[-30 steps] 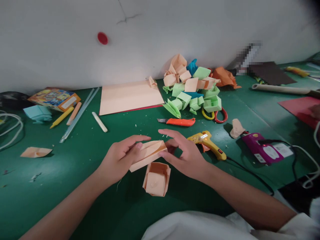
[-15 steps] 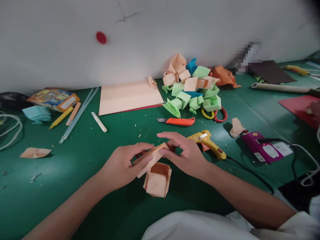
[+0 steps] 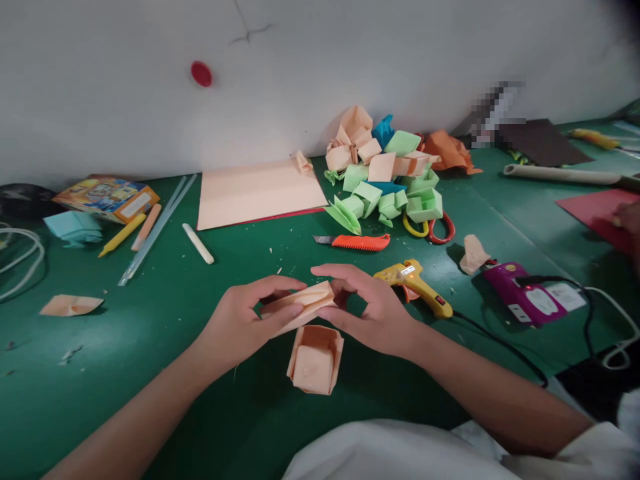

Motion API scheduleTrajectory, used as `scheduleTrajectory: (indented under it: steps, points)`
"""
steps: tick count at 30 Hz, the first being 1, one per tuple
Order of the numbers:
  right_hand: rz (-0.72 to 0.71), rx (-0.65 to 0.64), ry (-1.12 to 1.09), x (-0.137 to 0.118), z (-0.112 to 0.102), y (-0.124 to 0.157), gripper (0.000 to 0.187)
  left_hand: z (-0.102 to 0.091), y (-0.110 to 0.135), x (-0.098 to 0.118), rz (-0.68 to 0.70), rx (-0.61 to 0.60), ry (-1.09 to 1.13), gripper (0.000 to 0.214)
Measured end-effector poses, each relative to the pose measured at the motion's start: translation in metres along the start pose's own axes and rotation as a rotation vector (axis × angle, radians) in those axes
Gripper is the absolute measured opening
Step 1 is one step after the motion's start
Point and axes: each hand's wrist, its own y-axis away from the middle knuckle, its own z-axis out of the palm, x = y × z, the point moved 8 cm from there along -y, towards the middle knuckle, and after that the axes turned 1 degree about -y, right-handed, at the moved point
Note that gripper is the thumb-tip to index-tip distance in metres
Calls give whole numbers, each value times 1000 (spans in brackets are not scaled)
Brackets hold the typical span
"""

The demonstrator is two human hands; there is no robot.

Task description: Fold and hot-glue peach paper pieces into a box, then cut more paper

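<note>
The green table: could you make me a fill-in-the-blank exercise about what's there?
The left hand and right hand hold a folded piece made of ____.
The glue gun is mostly ____.
The scissors have one yellow handle loop and one ____ loop.
The craft knife points its blade to the picture's ____.

Missing words: paper; yellow; red; left.

Craft workspace, green table (image 3: 225, 420), glue gun (image 3: 423, 287), folded-paper pile (image 3: 368, 193)

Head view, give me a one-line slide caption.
Left hand and right hand hold a folded peach paper piece near an open paper box on a green table.
</note>
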Motion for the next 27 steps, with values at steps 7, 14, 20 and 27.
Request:
scheduleTrajectory:
  steps: [7, 14, 20, 27]
  points:
    - [46, 13, -35, 1, 0, -1, 48, -1, 6, 7, -19, 91, -31, 25]
    - [130, 15, -55, 3, 1, -3, 52, -1, 11, 26, 71, 137, -198, 30]
    - [162, 13, -84, 2, 5, -4, 40, 0, 21, 45, 287, 292, -486, 27]
    - [182, -9, -129, 5, 11, -3, 35, 3, 24, 52, 352, 314, -507, 19]
